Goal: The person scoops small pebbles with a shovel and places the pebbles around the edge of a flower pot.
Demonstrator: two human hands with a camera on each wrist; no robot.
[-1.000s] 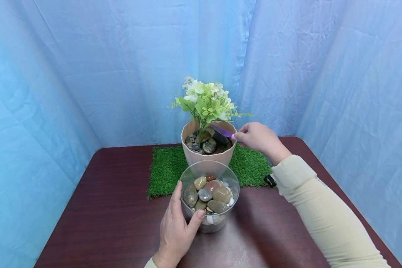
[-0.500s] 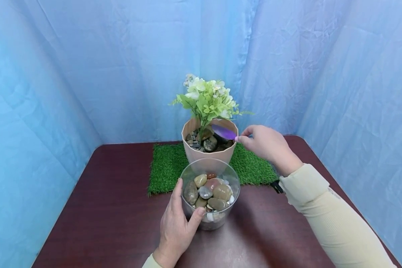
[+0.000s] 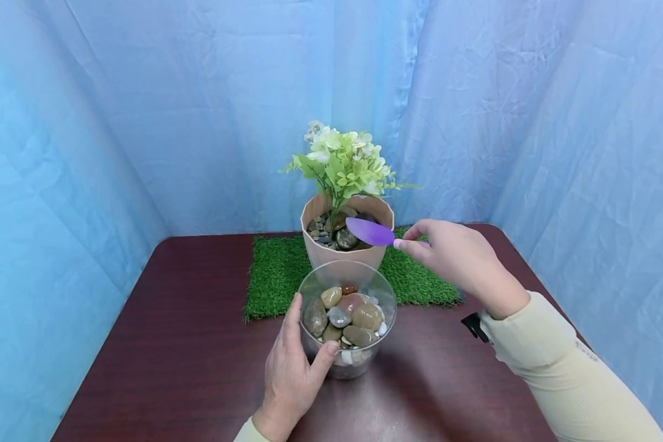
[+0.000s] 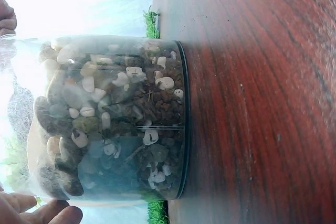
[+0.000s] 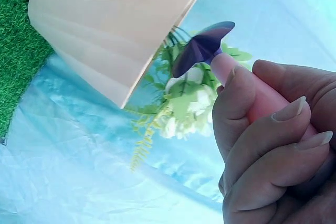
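Holding trowel (image 3: 371,232) & jar (image 3: 355,369), R/L hands (image 3: 457,261) (image 3: 291,376) resp.

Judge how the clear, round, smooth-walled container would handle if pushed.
The clear container is probably heavy for its size, piled with rounded, multicoloured stones. Its wide, flat base on the dark red wood-grain table suggests sliding before tipping.

Observed purple on trowel blade (image 3: 370,232), pink on its handle (image 5: 266,98). Recorded pale peach for flowerpot (image 3: 345,254), white for blossoms (image 3: 326,143), yellow-green for leaves (image 3: 347,178), green for turf mat (image 3: 276,276). Noted brown, grey, reddish and white stones (image 3: 339,317); reddish-brown counter (image 3: 199,325), dark streaked grain; light blue curtain (image 3: 226,123) shading to lilac.
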